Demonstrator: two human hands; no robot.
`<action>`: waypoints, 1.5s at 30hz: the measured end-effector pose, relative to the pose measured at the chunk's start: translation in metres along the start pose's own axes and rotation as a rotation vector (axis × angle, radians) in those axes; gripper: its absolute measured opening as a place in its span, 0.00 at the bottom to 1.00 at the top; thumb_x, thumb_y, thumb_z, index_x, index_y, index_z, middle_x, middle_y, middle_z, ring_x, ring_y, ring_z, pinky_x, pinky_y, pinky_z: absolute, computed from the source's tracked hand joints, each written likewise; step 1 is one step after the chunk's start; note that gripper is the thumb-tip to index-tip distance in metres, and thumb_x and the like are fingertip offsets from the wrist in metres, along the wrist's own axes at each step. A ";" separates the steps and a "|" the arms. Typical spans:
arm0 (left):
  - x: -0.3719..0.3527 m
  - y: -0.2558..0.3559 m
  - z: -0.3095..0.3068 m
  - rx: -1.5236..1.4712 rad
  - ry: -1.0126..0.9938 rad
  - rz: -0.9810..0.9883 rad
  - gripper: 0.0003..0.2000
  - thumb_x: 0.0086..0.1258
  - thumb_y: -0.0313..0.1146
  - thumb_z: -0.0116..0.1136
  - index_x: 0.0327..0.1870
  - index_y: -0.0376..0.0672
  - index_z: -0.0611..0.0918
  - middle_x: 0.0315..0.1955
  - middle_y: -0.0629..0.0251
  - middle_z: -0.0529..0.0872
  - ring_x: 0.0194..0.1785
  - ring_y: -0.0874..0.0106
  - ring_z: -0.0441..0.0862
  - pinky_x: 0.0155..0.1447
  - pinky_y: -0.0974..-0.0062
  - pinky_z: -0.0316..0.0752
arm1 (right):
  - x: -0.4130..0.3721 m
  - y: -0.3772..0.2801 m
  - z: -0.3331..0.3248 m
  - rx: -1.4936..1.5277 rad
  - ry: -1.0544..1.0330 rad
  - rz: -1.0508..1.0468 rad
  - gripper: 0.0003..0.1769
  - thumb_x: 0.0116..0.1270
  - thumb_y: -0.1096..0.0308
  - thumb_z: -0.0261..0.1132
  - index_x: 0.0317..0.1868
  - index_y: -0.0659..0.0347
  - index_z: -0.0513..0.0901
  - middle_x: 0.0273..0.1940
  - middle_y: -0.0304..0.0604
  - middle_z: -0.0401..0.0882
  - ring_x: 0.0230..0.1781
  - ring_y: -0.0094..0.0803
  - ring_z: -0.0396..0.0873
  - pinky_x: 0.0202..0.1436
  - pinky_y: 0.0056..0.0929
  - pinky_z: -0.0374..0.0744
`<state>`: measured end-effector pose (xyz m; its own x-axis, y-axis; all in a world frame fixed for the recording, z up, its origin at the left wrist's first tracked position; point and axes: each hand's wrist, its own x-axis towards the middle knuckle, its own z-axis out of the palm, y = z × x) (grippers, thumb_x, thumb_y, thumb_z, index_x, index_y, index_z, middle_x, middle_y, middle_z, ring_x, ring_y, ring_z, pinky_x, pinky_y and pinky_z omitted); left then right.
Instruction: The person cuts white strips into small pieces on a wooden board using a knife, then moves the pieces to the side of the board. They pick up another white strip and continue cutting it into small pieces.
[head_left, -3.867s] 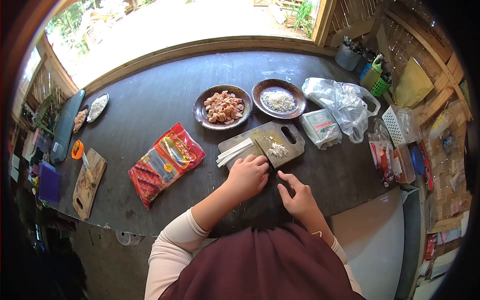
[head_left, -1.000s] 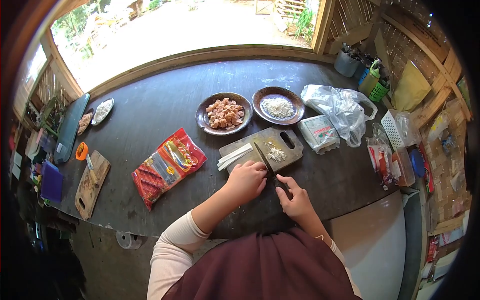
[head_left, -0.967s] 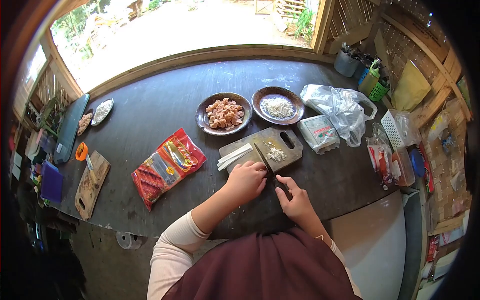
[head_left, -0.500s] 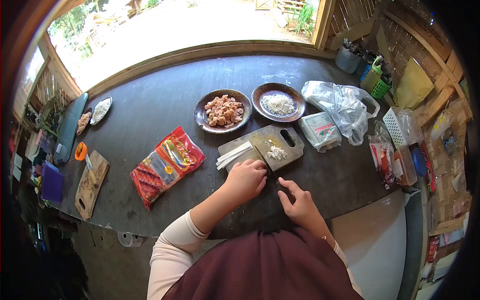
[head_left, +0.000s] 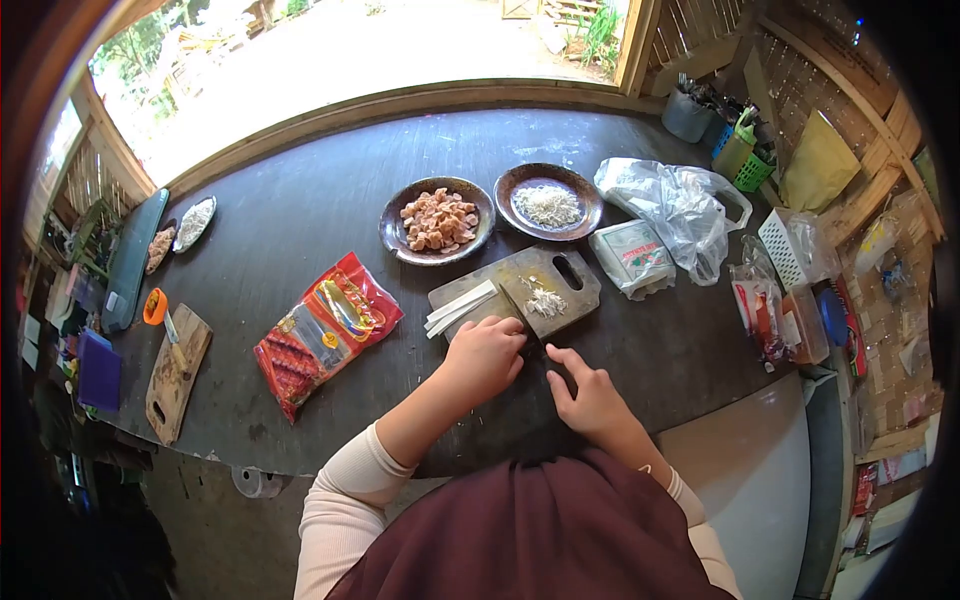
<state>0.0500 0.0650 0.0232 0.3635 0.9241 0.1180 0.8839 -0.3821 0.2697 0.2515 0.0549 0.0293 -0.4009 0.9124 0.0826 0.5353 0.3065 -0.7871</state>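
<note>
A grey cutting board (head_left: 480,278) with a handle slot lies in front of me. White strips (head_left: 460,307) rest on its left part, and a small pile of white shreds (head_left: 544,302) on its right. My left hand (head_left: 484,355) has its fingers curled at the board's front edge, over the near end of the strips; what lies under the fingertips is hidden. My right hand (head_left: 590,397) is closed on the knife's handle. The dark knife blade (head_left: 518,308) points away from me across the board, between the strips and the shreds.
Behind the board are a bowl of pinkish chunks (head_left: 438,222) and a plate of white shreds (head_left: 549,204). Plastic bags (head_left: 680,205) lie right of them. A red package (head_left: 328,333) is on the left, with a small wooden board (head_left: 180,375) farther left.
The whole view has shifted slightly, with things now a little farther left. Both hands keep nearly the same pose at the board.
</note>
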 end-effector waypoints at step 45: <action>0.002 0.009 -0.001 0.066 -0.028 -0.038 0.12 0.62 0.37 0.59 0.44 0.45 0.86 0.46 0.70 0.83 0.54 0.69 0.79 0.50 0.64 0.74 | 0.012 0.009 0.005 0.175 0.014 0.025 0.20 0.69 0.67 0.63 0.61 0.58 0.78 0.28 0.50 0.81 0.21 0.24 0.73 0.30 0.29 0.74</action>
<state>0.0583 0.0633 0.0271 0.3366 0.9381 0.0817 0.9143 -0.3463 0.2099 0.2478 0.0668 0.0203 -0.3781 0.9231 0.0695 0.4066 0.2331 -0.8834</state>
